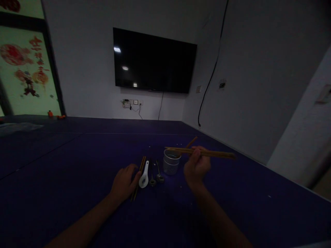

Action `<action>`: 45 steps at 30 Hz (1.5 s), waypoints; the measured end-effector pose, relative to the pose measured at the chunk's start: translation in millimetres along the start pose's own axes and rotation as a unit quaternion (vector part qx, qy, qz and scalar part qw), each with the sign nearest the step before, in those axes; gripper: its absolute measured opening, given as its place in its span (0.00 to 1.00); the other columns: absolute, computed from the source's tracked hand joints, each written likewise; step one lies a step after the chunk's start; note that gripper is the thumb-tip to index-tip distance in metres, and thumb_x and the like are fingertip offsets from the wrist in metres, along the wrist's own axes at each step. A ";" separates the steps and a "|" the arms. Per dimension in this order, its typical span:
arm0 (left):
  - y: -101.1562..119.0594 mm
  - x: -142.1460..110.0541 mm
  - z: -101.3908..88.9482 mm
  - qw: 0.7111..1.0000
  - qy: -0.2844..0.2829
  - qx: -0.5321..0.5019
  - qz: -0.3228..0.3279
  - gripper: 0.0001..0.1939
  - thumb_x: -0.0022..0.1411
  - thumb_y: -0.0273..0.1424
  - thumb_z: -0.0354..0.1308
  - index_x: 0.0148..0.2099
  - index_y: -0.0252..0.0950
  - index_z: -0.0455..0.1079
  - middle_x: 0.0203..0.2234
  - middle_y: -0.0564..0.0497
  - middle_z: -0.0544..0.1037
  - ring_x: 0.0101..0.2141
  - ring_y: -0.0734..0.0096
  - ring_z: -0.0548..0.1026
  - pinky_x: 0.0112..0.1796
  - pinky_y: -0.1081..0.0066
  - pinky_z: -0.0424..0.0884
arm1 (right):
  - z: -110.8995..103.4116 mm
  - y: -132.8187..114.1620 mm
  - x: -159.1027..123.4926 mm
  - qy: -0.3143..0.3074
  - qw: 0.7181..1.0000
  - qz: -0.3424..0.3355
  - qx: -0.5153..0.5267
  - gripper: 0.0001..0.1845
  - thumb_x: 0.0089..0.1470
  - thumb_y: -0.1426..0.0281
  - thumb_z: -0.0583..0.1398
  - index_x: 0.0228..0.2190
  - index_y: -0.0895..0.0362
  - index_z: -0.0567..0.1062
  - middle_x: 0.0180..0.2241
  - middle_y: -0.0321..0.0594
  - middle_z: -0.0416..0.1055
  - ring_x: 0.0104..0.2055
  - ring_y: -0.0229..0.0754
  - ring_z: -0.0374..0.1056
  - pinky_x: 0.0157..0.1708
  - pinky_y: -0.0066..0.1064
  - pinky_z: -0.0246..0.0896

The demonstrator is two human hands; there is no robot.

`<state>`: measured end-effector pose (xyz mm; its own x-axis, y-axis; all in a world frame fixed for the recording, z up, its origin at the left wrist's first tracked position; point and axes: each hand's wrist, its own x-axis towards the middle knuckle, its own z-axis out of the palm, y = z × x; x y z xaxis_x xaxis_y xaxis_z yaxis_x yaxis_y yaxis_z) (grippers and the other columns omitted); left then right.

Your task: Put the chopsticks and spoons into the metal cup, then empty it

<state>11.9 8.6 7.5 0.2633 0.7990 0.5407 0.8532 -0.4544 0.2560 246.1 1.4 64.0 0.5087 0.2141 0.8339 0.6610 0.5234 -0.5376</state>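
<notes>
My right hand (pixel 198 165) is closed around a pair of wooden chopsticks (pixel 219 154), held almost level with their thin ends over the rim of a grey-white cup (pixel 170 166). A wooden stick (pixel 191 141) leans in the cup, its lower end hidden. My left hand (pixel 124 182) rests on the purple surface, thumb and forefinger apart, touching another pair of chopsticks (pixel 135 193) lying there. Right of that pair, in a row, lie a white soup spoon (pixel 144 178), a dark metal spoon (pixel 152 182) and a second metal spoon (pixel 160 178).
The purple surface (pixel 64 162) reaches to the walls, with small white bits scattered around the cup. A television (pixel 155 62) hangs on the far wall above sockets (pixel 134 102). A black cable (pixel 212 75) runs down the right wall. Small orange objects (pixel 61 117) lie far left.
</notes>
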 end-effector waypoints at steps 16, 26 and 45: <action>3.0 0.1 7.1 0.991 -0.135 -0.004 -0.024 0.16 0.63 0.35 0.43 0.34 0.37 0.72 0.31 0.48 0.78 0.31 0.68 0.75 0.31 0.73 0.61 | 17.2 27.4 2.5 -0.279 0.900 0.086 -0.324 0.21 0.60 0.59 0.46 0.34 0.59 0.72 0.26 0.45 0.72 0.27 0.43 0.69 0.24 0.29 0.50; 3.7 -0.6 7.9 0.988 -0.153 0.014 -0.023 0.19 0.63 0.36 0.41 0.30 0.37 0.70 0.26 0.49 0.78 0.29 0.67 0.74 0.29 0.71 0.61 | 13.7 33.6 -3.7 -0.175 0.953 0.087 -0.232 0.31 0.52 0.54 0.54 0.53 0.59 0.63 0.21 0.38 0.70 0.22 0.43 0.66 0.20 0.28 0.47; 4.0 -0.4 4.0 0.982 -0.173 0.046 -0.058 0.18 0.63 0.37 0.41 0.29 0.36 0.69 0.26 0.49 0.77 0.28 0.69 0.74 0.26 0.73 0.58 | -2.7 13.7 -11.5 -0.019 0.980 -0.178 -0.093 0.24 0.49 0.60 0.60 0.46 0.58 0.69 0.11 0.25 0.57 0.12 0.33 0.54 0.17 0.26 0.52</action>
<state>17.0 8.1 5.0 0.2854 0.9364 0.2040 0.9192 -0.3277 0.2183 250.8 3.8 46.7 0.2101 0.0772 0.9746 0.8833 0.4124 -0.2231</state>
